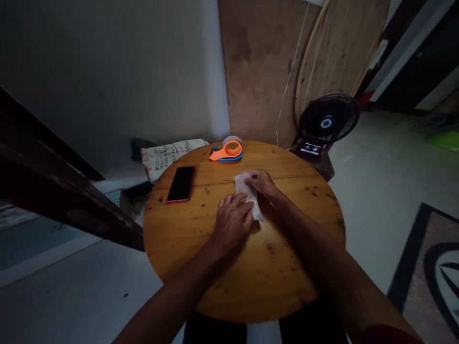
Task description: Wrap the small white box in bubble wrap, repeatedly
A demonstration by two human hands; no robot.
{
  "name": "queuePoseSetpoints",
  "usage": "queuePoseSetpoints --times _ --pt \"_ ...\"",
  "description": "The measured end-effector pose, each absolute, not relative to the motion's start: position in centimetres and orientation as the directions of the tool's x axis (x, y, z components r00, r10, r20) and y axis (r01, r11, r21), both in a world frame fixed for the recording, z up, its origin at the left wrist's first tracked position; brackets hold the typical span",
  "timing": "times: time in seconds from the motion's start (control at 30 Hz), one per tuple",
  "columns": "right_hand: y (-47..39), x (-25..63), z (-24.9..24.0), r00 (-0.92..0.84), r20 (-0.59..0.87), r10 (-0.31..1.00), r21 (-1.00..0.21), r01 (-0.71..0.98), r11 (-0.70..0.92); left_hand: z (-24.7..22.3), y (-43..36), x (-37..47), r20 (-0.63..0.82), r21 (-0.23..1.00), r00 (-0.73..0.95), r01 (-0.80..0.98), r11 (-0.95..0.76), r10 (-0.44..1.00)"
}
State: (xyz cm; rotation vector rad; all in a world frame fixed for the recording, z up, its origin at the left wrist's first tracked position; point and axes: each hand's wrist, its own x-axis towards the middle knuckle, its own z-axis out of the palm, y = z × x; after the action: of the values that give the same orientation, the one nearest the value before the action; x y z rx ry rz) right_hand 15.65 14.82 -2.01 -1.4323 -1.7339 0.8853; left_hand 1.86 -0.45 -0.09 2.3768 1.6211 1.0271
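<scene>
A narrow, pale whitish-pink folded strip (pixel 256 210) lies lengthwise on the round wooden table (pixel 251 282). It looks soft and crinkled, but I cannot tell whether it is paper, cloth or plastic wrap. My right hand (pixel 263 182) pinches its far end at the right edge, thumb and fingers closed on it. My left hand (pixel 233 217) rests over its near left side, fingers stretched out and lying on the strip. Beyond both hands stands an orange and blue tape dispenser (pixel 215 154) with a roll of tape in it.
A phone (pixel 181 184) with a red edge lies at the table's left. Behind the table's right side stands a dark fan (pixel 326 122). A printed white sack (pixel 168 155) sits past the back left edge. A round wooden board (pixel 337 48) leans against the wall.
</scene>
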Motion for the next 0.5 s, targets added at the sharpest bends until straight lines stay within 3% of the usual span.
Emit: queuePoseSetpoints --times 0.13,0.33,0.5 --pt "14.7 15.9 -2.3 -0.111 0.110 0.988 -0.873 0.464 0.149 -0.3 -0.3 1.9 0.456 0.492 0.206 0.752 -0.438 0.866" --pt "13.9 16.2 -1.3 -0.212 0.007 0.977 -0.992 0.124 0.035 -0.8 0.2 1.9 0.385 0.675 0.153 0.625 -0.391 0.910" --pt "13.3 16.0 0.2 -0.261 0.019 0.965 -1.000 0.019 0.025 -0.8 0.3 1.9 0.329 0.713 0.136 0.613 -0.340 0.935"
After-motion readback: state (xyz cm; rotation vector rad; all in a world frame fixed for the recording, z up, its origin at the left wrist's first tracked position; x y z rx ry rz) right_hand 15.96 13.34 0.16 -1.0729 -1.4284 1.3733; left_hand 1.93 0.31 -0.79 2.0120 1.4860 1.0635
